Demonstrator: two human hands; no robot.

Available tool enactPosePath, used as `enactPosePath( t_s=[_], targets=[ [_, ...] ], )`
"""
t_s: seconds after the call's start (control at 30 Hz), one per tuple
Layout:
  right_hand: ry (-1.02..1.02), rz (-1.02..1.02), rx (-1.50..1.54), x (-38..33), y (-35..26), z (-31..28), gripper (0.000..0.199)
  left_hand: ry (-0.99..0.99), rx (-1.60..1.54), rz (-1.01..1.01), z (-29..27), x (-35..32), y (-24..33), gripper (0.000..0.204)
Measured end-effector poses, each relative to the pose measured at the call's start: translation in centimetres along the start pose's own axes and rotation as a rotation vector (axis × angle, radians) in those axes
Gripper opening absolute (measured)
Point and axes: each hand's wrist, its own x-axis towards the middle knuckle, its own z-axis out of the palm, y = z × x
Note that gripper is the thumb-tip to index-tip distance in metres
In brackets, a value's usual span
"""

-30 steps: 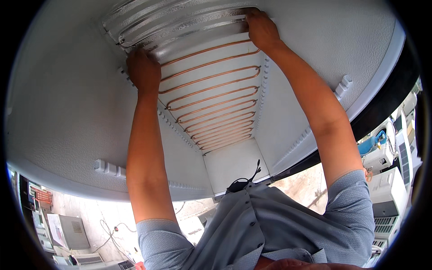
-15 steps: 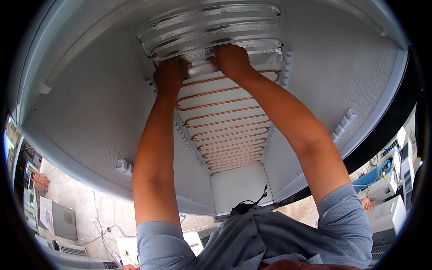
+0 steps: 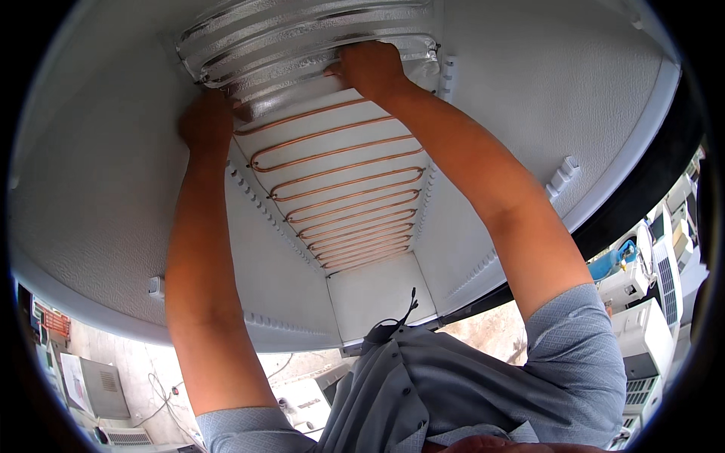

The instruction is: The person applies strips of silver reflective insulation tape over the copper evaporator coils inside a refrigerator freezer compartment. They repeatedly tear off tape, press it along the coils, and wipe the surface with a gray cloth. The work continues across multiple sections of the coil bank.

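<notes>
Shiny aluminium foil tape (image 3: 302, 57) covers the upper bends of a copper tube coil (image 3: 340, 151) on the white wall of a fridge or freezer cabinet. My left hand (image 3: 208, 121), a little blurred, is closed at the lower left end of the foil, with a fingertip on its edge. Higher and to the right, my right hand (image 3: 371, 69) is closed against the foil, its thumb reaching left over the surface. Both palms are turned away, so the grip is partly hidden. Below the hands the copper loops are bare.
White side walls carry ribbed shelf supports (image 3: 563, 175) and notched rails (image 3: 253, 185). A dark cable (image 3: 413, 302) sticks up beside my shirt. Outside the cabinet, a grey box-shaped appliance (image 3: 94, 385) stands at lower left and white air-conditioner units (image 3: 642, 340) at lower right.
My left hand has slid left along the foil's lower edge, away from my right hand. My right hand stays on the foil. The whole view has shifted, with the cabinet appearing further left.
</notes>
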Motion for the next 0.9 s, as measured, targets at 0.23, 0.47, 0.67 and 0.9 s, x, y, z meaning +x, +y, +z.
enactPosePath(
  t_s=[0.23, 0.47, 0.67, 0.9],
  targets=[
    [-0.090, 0.043, -0.218, -1.6, 6.2, -2.7, 0.045, 0.056, 0.063, 0.095, 0.1, 0.4, -1.2, 0.032],
    [-0.352, 0.173, -0.176, -1.7, 10.2, -4.4, 0.030, -0.022, 0.041, 0.102, 0.1, 0.6, -1.9, 0.022],
    [-0.167, 0.058, -0.457, -1.6, 10.7, -3.7, 0.027, -0.111, -0.040, 0.036, -1.6, 1.6, 1.3, 0.020],
    [-0.057, -0.308, -0.032, -0.1, 1.6, -1.9, 0.016, 0.189, -0.427, 0.507, 0.3, 1.1, 10.1, 0.014]
  ],
)
